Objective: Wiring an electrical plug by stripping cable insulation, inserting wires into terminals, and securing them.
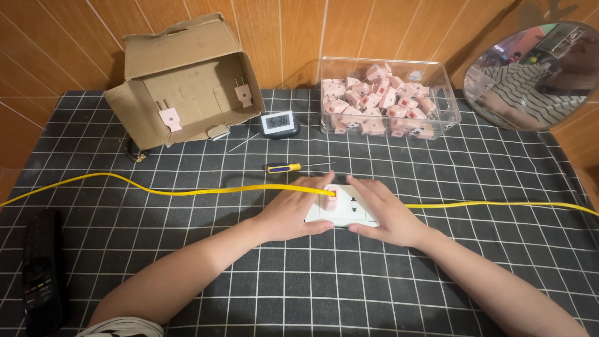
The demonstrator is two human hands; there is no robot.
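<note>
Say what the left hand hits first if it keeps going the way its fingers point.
The left hand points up and right. It already touches the pink plug on the white socket plate; past that, probably the clear bin, though depth is unclear.

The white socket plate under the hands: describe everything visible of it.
The white socket plate is a flat rectangular panel, plastic by its look, lying face up on the black checked cloth. Dark slots show on its face. A pink plug sits on its upper left part, beside the yellow cable. The left hand and the right hand rest on its two ends.
</note>
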